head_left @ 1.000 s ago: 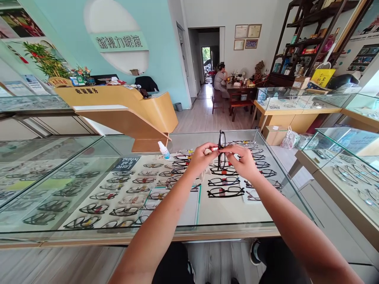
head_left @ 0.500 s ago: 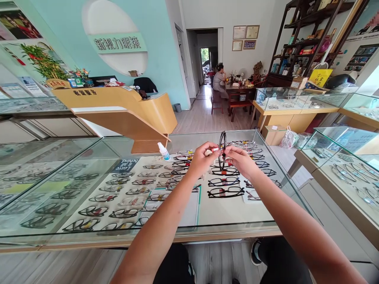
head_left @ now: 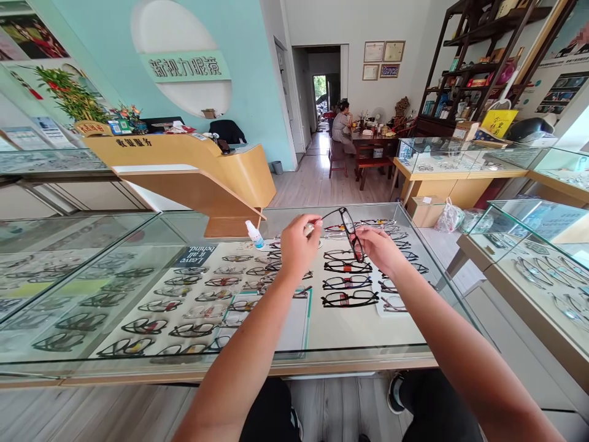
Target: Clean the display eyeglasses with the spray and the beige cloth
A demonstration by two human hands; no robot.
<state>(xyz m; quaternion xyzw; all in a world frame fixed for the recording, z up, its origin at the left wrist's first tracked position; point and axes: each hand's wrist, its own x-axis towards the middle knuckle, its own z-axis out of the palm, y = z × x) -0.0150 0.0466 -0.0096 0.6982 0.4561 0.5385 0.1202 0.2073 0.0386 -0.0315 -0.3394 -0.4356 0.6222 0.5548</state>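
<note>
Left hand, right hand hold glasses; lower rim hidden by fingers.

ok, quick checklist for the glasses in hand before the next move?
1. Left hand grip: ok, its fingers pinch the end of one temple of the black glasses.
2. Right hand grip: ok, it holds the frame front.
3. Temples: one is swung out toward the left hand, ok; the other, cannot tell.
4. Clearance: ok, the glasses are held above the glass counter, not touching it.
5. Spray bottle: ok, it stands on the counter to the left of the left hand, apart from it.
6. Lens condition: cannot tell.
</note>
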